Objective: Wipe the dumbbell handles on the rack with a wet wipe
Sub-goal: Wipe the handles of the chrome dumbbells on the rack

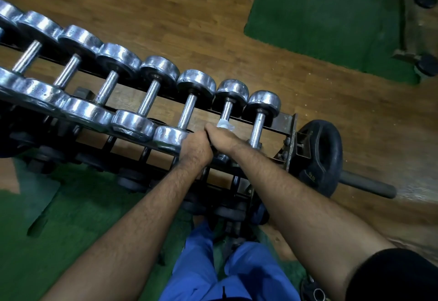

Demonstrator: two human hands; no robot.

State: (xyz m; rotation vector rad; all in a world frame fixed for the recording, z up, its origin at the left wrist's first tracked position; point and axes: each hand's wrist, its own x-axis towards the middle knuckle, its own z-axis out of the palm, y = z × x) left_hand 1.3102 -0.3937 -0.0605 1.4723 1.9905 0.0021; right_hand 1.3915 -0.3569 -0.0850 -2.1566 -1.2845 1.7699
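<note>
Right hand (224,137) grips the wet wipe (224,124) around the second-from-end dumbbell handle (227,111) on the rack (288,122), left hand (198,147) clenched beside it, apparently mid-wipe; next likely calls for shifting to a neighbouring handle.

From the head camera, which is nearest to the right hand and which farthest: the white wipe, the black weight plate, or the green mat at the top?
Measured from the right hand:
1. White wipe: wrapped on the dumbbell handle, right at the fingers.
2. Black weight plate: off to the right, past the rack's end.
3. Green mat: on the floor, far beyond the rack, upper right.
</note>
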